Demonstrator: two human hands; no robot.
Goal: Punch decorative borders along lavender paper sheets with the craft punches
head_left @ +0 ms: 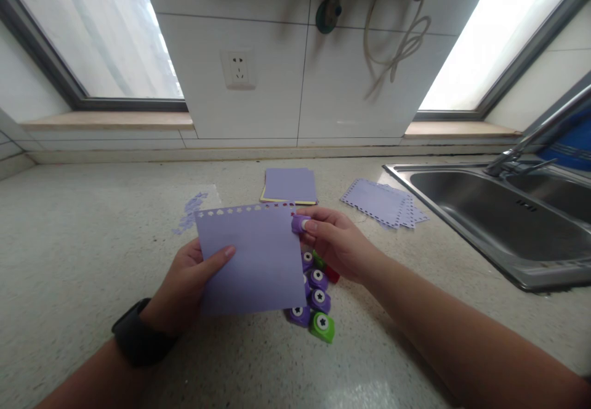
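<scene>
My left hand (187, 279) grips a sheet of purple paper (253, 261) by its left side, thumb on top and fingers hidden beneath. A row of small punched shapes runs along the sheet's top edge. At the top right corner, my right hand (335, 239) pinches a purple craft punch (300, 223) set against the paper's edge. Several more punches lie on the counter under and beside the sheet, among them a purple punch (319, 299) and a green punch (322, 326). A red piece (331, 273) is partly covered by my right hand.
Behind the sheet sits a stack of purple paper (290, 184). Punched purple sheets (378, 202) are fanned out to the right, near the steel sink (462, 236). Small purple cutouts (189, 212) are scattered on the left. A tiled wall with a socket (239, 69) stands behind the counter.
</scene>
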